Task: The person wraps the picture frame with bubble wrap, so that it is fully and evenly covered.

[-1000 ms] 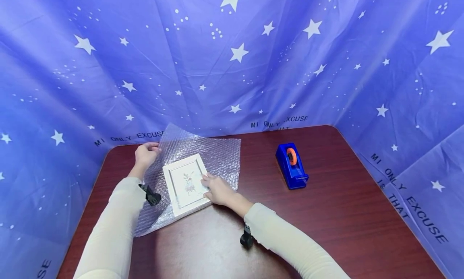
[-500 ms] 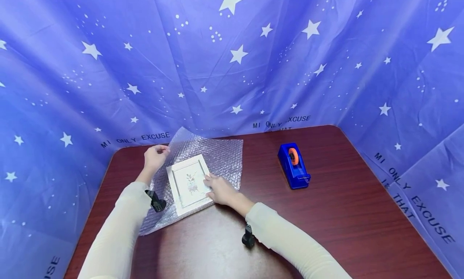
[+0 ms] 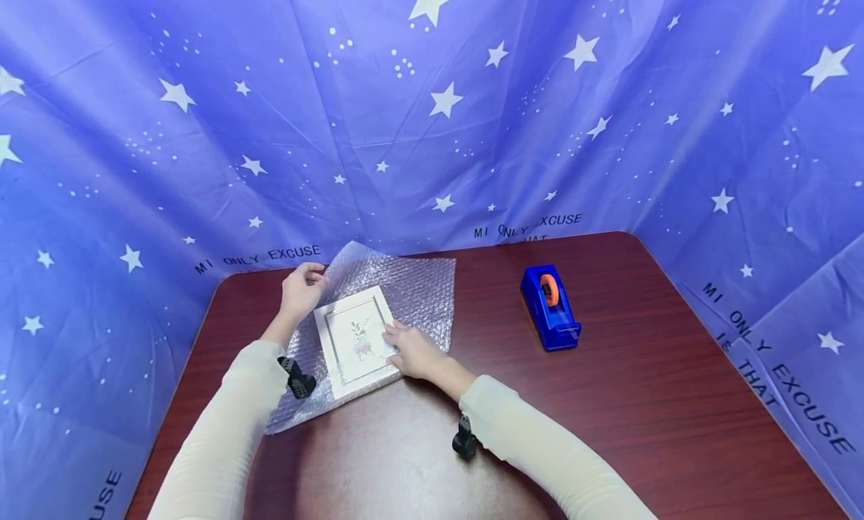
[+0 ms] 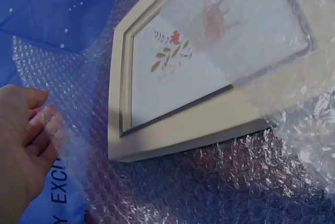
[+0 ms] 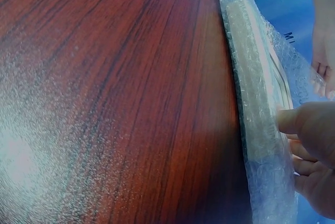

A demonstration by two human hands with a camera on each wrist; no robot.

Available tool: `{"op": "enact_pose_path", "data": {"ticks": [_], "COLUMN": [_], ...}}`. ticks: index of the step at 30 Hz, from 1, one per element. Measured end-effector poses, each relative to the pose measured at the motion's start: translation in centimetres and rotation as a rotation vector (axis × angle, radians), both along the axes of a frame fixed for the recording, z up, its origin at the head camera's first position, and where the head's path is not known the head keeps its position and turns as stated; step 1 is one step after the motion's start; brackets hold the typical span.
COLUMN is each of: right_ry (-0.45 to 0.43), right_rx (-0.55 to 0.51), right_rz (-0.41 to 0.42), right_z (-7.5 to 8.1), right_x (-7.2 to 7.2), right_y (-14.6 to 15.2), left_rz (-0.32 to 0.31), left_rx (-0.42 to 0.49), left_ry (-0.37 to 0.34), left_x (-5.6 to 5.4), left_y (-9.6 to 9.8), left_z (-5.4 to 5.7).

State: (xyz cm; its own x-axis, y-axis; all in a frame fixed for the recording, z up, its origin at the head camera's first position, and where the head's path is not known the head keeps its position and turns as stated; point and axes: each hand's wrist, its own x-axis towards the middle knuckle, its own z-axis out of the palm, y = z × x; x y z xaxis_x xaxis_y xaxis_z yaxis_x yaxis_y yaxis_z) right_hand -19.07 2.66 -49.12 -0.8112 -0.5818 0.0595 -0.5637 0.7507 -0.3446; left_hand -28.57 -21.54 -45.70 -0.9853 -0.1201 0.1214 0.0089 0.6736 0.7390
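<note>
A white picture frame [image 3: 358,344] with a plant print lies face up on a sheet of bubble wrap [image 3: 425,295]. One flap of the wrap is folded over part of its face, as the left wrist view shows. My left hand [image 3: 302,289] holds the sheet's far left edge up, its curled fingers [image 4: 44,140] showing through the plastic. At the frame's right side, my right hand [image 3: 415,353] grips the edge through the folded flap, thumb and fingertips on the wrapped frame. The ends of some right fingers are hidden in the head view.
A blue tape dispenser [image 3: 550,310] with an orange-cored roll stands to the right on the dark red wooden table [image 3: 641,385]. Blue star-printed curtains [image 3: 526,115] hang close behind the table and along both sides.
My left hand has moved right toward the frame, bringing the wrap's raised edge inward. The right hand stays in place on the frame. The head view has shifted slightly.
</note>
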Motion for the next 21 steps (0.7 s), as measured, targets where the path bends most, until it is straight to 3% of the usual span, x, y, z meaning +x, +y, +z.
{"op": "enact_pose_path", "data": {"ticks": [11,16,21], "right_ry": [-0.020,-0.014,-0.007], "right_rx": [-0.005,-0.011,-0.011], "right_rz": [0.000,-0.002,-0.001], "right_z": [0.1,0.2,-0.1], "right_x": [0.2,0.1,0.0], "right_y": [-0.1,-0.1,-0.1], "left_rz": [-0.114,-0.173,-0.273], "left_rx": [-0.155,-0.113,-0.059], "left_ry": [0.079,0.106,0.110], "left_x": [1.0,1.8,2.9], "left_y": [0.2,0.0,0.0], "left_z": [0.7,0.7,0.6]}}
